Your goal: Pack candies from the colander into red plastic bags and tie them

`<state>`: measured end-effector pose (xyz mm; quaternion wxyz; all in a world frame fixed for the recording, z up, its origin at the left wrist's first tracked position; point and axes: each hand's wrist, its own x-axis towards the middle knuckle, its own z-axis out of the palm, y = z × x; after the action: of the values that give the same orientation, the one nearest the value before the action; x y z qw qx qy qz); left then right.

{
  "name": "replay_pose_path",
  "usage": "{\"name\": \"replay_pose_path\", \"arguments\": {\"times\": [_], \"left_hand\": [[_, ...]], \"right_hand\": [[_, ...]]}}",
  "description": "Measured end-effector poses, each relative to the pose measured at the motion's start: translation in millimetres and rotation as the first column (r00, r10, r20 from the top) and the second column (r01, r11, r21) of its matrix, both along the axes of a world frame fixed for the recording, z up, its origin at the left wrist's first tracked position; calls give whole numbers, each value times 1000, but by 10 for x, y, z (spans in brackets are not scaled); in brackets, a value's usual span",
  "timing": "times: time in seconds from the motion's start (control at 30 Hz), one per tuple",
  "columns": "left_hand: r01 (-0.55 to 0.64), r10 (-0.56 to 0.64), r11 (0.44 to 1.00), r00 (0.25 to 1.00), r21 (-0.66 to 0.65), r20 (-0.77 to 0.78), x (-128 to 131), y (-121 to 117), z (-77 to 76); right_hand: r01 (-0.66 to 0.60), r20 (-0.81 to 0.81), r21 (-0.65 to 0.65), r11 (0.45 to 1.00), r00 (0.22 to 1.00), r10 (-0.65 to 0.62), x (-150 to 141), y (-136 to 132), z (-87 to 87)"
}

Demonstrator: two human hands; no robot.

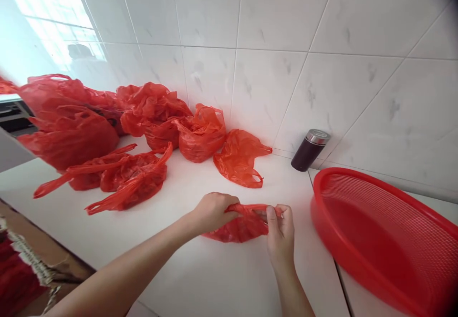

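Closest to us, our left hand (214, 213) and right hand (281, 233) are both clamped on a red plastic bag (243, 226), a short gap of crumpled film between them. The left hand grips one end of the bag from above, while the right pinches the other end between thumb and fingers. The bag lies gathered on the white desk (179, 240), its lower part resting on the surface just under our hands. To the right sits a round red plastic basket (372, 240) with a mesh wall, well clear of our right hand. Farther on, a dark flask with a metal cap (309, 150) stands upright near the wall. Ahead lies a loose flat red bag (239, 157), and beside it a puffed-up one (202, 136) – then more red bags, a low bunch (129, 178) with handles trailing and a large heap (67, 131) at the desk's far left end. Behind everything rises a white marbled tile wall (268, 31) – its upper left washed out by bright light.
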<state>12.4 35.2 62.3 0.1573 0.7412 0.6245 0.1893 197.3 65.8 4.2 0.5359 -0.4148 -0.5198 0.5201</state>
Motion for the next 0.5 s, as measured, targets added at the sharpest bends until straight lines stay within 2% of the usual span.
{"name": "replay_pose_path", "arguments": {"times": [0.17,0.23,0.37,0.5], "left_hand": [[-141,140,990,988,-15,-67,-419,35,337],[-213,211,977,974,-21,-80,-610,-16,420],[-359,357,932,933,-50,-36,-989,-262,466],[-494,502,865,855,-90,131,-1397,-623,568]], "right_hand": [[-5,63,-114,993,998,12,4,-5,57],[-12,107,-133,991,994,26,9,1,62],[9,159,-131,991,987,12,-3,19,32],[4,258,-149,989,966,34,-54,4,-35]]}}
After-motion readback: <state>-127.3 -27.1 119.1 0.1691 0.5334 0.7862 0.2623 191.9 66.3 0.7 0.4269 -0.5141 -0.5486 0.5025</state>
